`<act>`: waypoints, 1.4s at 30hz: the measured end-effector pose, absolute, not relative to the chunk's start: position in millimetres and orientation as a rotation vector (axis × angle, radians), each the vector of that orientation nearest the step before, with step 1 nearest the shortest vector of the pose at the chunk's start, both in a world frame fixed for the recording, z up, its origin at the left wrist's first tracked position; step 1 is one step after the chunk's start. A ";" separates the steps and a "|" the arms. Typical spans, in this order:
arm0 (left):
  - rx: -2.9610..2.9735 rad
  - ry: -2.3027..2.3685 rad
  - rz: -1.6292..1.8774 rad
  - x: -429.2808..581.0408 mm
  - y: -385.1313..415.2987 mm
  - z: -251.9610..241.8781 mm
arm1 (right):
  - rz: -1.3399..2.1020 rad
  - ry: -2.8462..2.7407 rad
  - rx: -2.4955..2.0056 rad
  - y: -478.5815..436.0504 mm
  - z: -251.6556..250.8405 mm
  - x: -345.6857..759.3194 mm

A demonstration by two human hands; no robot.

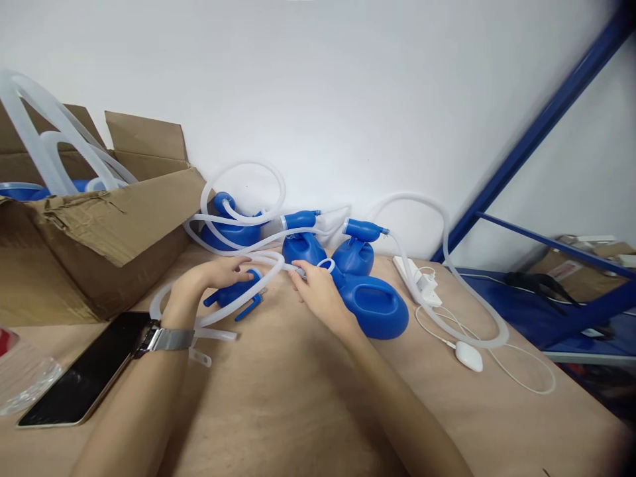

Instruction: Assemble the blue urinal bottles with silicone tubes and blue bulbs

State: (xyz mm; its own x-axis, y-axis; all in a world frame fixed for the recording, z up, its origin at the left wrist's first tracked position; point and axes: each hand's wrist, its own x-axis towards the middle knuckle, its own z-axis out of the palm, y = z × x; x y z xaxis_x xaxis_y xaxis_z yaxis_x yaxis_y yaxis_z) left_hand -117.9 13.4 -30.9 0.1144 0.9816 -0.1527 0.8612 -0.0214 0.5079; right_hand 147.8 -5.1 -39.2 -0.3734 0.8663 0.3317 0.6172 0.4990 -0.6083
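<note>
My left hand (pixel 211 277) rests on a small blue connector piece (pixel 233 291) with its fingers closed over it and over a clear hose (pixel 248 265). My right hand (pixel 318 291) pinches the same clear hose where it meets a white ring on a blue plastic vessel (pixel 375 306) lying on the table (pixel 278 397). Behind them stand more blue vessels (pixel 303 246) with clear hoses looping against the wall. A metal watch sits on my left wrist.
An open cardboard box (pixel 99 232) with hoses and blue parts stands at the left. A black phone (pixel 92 371) lies near the left front, beside clear plastic wrap (pixel 20 377). A white charger and cable (pixel 450 331) lie at the right. A blue rack frame (pixel 541 126) rises on the right.
</note>
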 end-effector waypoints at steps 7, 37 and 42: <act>2.045 1.579 0.574 -93.1 -25.9 21.3 | 0.568 -1.907 -1.071 -5.7 -9.8 169.7; 2.648 1.243 1.049 -18.9 4.2 -23.0 | 0.740 -2.175 -0.736 9.7 -0.7 215.4; 2.500 1.484 0.809 -50.7 -13.5 11.3 | 0.635 -2.103 -0.902 23.1 -10.6 220.6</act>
State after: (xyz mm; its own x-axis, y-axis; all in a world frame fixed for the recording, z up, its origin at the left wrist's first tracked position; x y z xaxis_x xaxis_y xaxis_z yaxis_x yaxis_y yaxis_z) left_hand -50.7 -13.5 11.3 0.3750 0.8449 0.3814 0.7786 -0.5104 0.3651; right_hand 220.6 23.1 -10.6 -0.4717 0.7643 0.4398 0.3931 0.6287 -0.6710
